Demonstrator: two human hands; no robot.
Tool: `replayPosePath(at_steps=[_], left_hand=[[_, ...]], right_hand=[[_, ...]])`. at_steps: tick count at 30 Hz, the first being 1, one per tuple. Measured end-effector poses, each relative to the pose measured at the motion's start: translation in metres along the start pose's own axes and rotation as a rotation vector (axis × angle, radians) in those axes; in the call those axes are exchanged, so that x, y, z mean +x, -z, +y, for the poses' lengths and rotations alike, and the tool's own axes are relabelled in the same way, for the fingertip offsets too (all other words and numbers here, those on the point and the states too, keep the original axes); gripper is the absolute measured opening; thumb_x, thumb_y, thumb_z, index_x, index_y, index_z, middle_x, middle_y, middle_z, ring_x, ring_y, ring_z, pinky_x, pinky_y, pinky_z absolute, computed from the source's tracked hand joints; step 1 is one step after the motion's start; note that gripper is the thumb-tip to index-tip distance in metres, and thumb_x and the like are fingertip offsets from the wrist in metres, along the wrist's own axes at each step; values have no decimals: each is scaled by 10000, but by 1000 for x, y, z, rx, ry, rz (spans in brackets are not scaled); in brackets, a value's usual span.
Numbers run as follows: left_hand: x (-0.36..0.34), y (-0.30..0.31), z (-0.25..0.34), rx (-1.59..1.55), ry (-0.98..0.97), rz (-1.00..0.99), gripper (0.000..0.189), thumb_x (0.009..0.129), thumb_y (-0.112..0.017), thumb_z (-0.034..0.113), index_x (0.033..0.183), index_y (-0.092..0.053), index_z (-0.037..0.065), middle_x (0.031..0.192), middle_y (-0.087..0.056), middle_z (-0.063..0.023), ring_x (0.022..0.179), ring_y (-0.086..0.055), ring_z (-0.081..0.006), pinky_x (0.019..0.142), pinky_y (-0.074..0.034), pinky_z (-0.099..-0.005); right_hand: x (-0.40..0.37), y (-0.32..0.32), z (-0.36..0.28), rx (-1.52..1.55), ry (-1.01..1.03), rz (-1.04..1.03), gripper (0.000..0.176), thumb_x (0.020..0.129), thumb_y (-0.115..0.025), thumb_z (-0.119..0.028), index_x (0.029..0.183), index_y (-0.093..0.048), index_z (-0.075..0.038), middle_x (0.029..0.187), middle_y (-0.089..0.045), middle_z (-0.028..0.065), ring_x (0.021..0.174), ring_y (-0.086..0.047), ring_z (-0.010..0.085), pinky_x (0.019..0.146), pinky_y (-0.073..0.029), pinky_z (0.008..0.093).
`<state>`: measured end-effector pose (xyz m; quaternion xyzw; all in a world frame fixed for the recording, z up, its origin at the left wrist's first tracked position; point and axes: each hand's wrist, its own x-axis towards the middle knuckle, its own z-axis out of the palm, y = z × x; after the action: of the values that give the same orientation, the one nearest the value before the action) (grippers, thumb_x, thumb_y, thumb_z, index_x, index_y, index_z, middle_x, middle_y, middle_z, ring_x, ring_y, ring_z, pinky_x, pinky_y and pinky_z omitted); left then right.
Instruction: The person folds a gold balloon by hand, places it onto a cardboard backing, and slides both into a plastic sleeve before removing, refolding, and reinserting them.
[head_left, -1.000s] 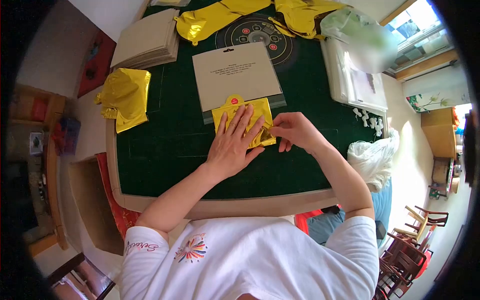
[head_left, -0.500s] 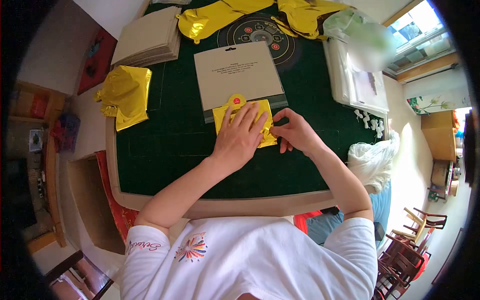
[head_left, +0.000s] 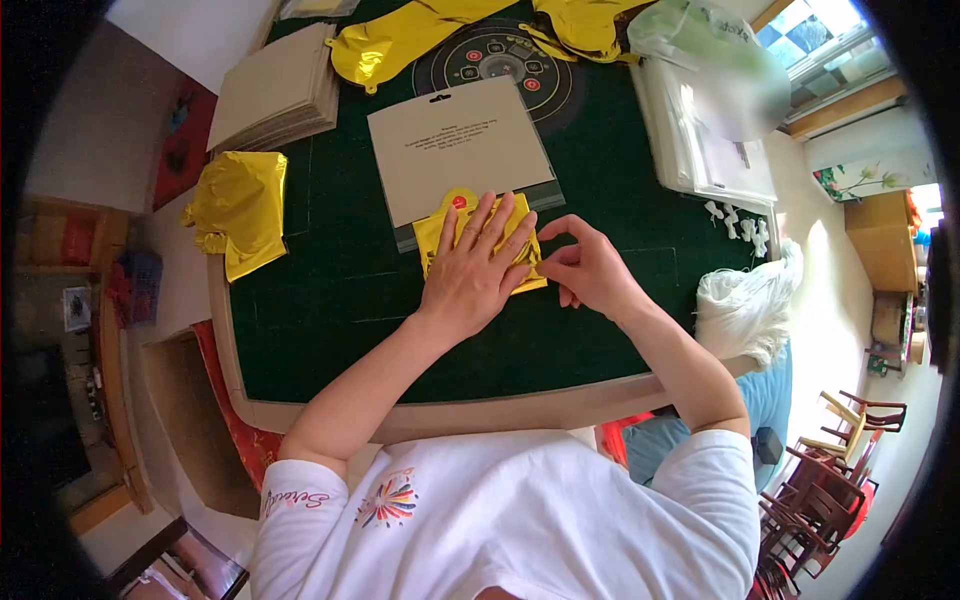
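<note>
One left grip (head_left: pixel 467 285) spreads wide over creased gold foil (head_left: pixel 428 237); right grip (head_left: pixel 590 268) alongside, hold unclear; matte card (head_left: pixel 455 168), print illegible.

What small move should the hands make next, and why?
Perhaps the right hand should flatten the right side of the gold foil: it is at that edge, which looks creased, while the left hand lies spread over the gold foil.

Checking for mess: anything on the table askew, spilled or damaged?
No spill or damage stands out. The white string bundle looks loosely heaped at the right edge of the table; the beige card by the gold foil lies askew.
</note>
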<state>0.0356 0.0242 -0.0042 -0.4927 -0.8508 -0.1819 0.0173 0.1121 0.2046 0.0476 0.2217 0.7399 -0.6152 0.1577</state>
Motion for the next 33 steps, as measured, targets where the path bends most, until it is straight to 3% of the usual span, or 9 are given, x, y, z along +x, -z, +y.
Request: replayPosePath(at_steps=[7,9,12,19,21,25,27,31,33], left_hand=[[1,1,1,19,10,-26,576,979,-515,382,1504,-329,237,1565,-272,-104,1460,-223,-305,1172,-140,-555],[1,2,2,49,15,-37,563,982,-502,394,1499,-341,238,1562,-277,-106,1460,-224,-307,1172,-140,-556],[1,1,1,73,9,-48,557,985,-487,410,1496,-347,238,1559,-283,-108,1460,-223,-306,1173,-139,-556],[1,1,1,18,27,-29,606,981,-484,438,1514,-304,213,1564,-276,-110,1461,-223,-306,1179,-125,-548],[1,0,1,1,31,-27,638,975,-494,443,1525,-276,201,1567,-271,-112,1462,-220,-306,1180,-120,-544],[1,1,1,-6,30,-33,643,972,-501,441,1528,-268,217,1571,-262,-111,1466,-210,-303,1180,-117,-547],[2,1,1,11,27,-44,636,970,-506,436,1525,-275,231,1575,-250,-110,1468,-202,-305,1179,-113,-554],[2,1,1,13,28,-60,612,971,-503,434,1516,-301,243,1577,-244,-108,1469,-197,-308,1177,-113,-559],[2,0,2,50,26,-70,574,977,-493,428,1498,-344,239,1571,-257,-111,1467,-202,-311,1177,-113,-558]], right_hand=[[2,-8,4,-128,70,53,263,919,-601,-53,1134,-450,-40,732,-644,63,506,-576,118,442,-434,252],[6,-13,14,-397,345,171,244,913,-604,-59,1095,-444,-37,706,-624,108,529,-597,198,482,-455,311],[9,-15,20,-584,404,243,247,902,-613,-59,1078,-442,-36,692,-598,148,585,-614,263,530,-468,354],[3,-12,28,-499,468,312,186,885,-635,-51,1029,-525,-11,704,-600,154,601,-603,265,555,-479,348],[2,-12,31,-474,543,350,154,900,-621,-57,1035,-591,13,723,-623,118,580,-591,200,545,-480,307],[-2,-4,14,-279,220,160,163,903,-607,-78,1020,-637,31,782,-657,164,633,-634,224,599,-522,335],[-3,-1,6,-144,100,68,181,916,-597,-79,1044,-643,40,792,-670,135,620,-608,159,571,-512,296],[-2,-1,10,-134,93,71,172,917,-619,-99,1016,-638,41,800,-677,113,624,-611,141,554,-507,285],[0,-4,18,-211,219,128,142,916,-619,-65,1031,-622,16,751,-637,53,600,-563,93,532,-475,241]])
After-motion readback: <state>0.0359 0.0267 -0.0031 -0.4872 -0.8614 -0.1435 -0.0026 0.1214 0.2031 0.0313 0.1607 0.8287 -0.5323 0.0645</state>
